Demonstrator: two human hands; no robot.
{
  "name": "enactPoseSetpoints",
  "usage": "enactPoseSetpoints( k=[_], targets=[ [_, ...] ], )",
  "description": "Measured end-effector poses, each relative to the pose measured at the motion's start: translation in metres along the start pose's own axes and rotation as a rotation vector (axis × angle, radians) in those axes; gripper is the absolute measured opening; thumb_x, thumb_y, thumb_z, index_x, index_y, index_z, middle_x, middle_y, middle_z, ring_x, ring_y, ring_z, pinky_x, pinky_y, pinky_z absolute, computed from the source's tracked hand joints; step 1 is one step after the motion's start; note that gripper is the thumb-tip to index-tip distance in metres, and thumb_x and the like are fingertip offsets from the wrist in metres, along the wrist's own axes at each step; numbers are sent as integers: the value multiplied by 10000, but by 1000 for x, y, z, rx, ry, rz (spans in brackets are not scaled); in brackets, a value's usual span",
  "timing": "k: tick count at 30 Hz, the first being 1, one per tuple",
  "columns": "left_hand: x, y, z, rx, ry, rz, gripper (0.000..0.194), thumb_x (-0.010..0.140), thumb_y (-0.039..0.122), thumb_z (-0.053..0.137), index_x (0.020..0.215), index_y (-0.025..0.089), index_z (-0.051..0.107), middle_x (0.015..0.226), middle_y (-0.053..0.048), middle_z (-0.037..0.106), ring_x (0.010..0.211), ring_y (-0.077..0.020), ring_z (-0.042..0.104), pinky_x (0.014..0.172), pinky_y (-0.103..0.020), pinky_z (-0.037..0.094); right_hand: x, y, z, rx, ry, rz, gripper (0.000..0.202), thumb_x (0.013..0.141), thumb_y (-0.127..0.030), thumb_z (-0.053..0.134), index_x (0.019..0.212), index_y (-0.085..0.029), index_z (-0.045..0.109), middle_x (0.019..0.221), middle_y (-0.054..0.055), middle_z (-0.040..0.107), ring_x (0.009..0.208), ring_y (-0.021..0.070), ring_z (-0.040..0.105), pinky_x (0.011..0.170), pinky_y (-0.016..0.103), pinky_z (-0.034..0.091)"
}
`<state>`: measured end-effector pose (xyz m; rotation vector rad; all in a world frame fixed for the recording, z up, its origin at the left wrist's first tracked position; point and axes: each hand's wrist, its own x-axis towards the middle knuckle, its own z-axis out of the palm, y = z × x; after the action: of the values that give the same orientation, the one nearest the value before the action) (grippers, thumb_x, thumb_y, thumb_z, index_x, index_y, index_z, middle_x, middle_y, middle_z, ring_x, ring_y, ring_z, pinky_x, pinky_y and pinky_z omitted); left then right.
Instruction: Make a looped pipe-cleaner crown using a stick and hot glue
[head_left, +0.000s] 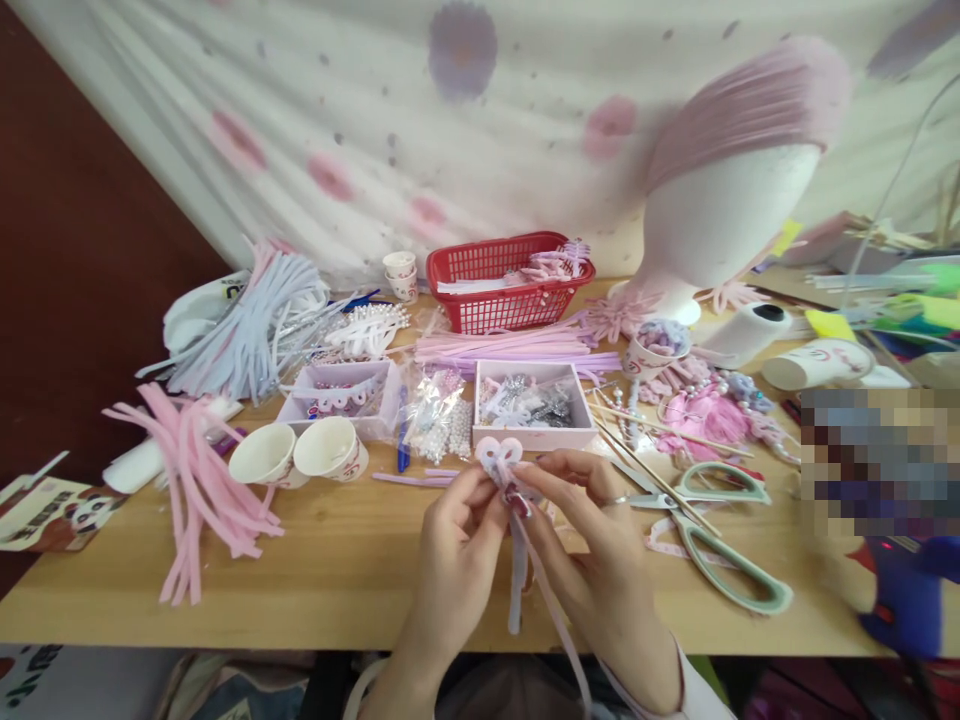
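Observation:
Above the front of the table, both hands hold a small looped shape bent from pale pink and lilac pipe cleaners [500, 451]. Two rounded loops stick up at its top. My left hand [459, 545] pinches it from the left. My right hand [592, 530] grips its other side, fingers bent round the middle, where a dark reddish shiny spot shows. Two pale stems hang below the fingers, a short one straight down and a longer one curving to the right. Fingers hide much of the middle. Scissors [679, 505] with pale green handles lie open beside my right hand.
Behind the hands stand a white box [534, 437] of small parts and a red basket [510, 240]. Paper cups [330, 450] and pink pipe cleaners [199, 500] lie left. A foam head [724, 215] rises at right, with a blue glue gun [892, 595] near the edge.

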<state>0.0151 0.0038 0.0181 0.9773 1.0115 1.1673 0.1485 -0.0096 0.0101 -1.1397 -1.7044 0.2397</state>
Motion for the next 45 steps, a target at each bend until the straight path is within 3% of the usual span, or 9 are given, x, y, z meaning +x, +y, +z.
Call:
enactPoseSetpoints(
  k=[6,9,16,18,22,27,31,38,45],
  targets=[
    [-5,3,3,21,-76,1,250,954,287,630,1172,233,739,1197,-69,774,1116,-226,713,894,-251,569,-7,4,2,77,-3,1,418,955,-43,545,1288,-288,611,1164,71,538,1099,207,539,885,353,475],
    [-5,5,4,17,-96,0,277,955,276,625,1206,236,736,1204,-68,772,1127,-234,710,931,-271,562,-7,7,-1,127,-19,22,377,961,-57,550,1250,-283,634,1150,58,531,1088,192,528,881,337,459],
    [-3,8,7,-48,-78,-56,248,907,294,696,1124,213,784,1138,-99,791,1068,-277,730,815,-281,594,-5,8,-6,131,-89,49,324,970,-104,546,1243,-262,618,1135,50,510,1089,187,507,911,325,438],
    [-1,6,6,-143,-42,-106,270,863,316,746,1097,189,787,1100,-119,798,1036,-288,741,791,-289,606,-8,6,-7,87,-90,29,345,966,-112,544,1277,-251,600,1182,62,496,1126,195,496,937,327,431],
    [5,2,7,-278,75,-138,321,801,329,800,1076,167,771,1074,-138,801,965,-296,763,751,-327,633,-16,2,-11,64,61,102,288,964,-123,565,1222,-245,604,1149,55,530,1111,179,529,952,295,443],
    [11,2,14,-364,192,-67,305,732,318,858,981,171,762,1027,-120,808,920,-276,776,757,-334,641,-20,2,-10,66,-38,182,288,962,-153,590,1238,-237,575,919,-5,631,818,126,601,748,230,484],
    [13,0,19,-421,278,15,258,719,294,874,919,187,753,1023,-85,805,955,-264,770,811,-347,637,-20,1,-5,43,36,201,344,947,-130,611,1271,-217,537,769,-52,629,668,93,588,663,197,472],
    [12,-4,24,-462,394,136,224,744,286,868,899,195,734,979,-55,781,948,-241,765,796,-333,644,-14,-7,0,-53,52,173,98,932,-122,622,921,-219,629,652,-64,574,519,74,495,532,191,404],
    [10,-8,28,-539,450,147,270,764,328,857,960,211,712,1090,-68,770,1047,-258,745,832,-321,629,-14,0,8,-84,102,219,87,917,-165,648,850,-220,643,642,-52,609,525,98,521,533,225,395]
  ],
)
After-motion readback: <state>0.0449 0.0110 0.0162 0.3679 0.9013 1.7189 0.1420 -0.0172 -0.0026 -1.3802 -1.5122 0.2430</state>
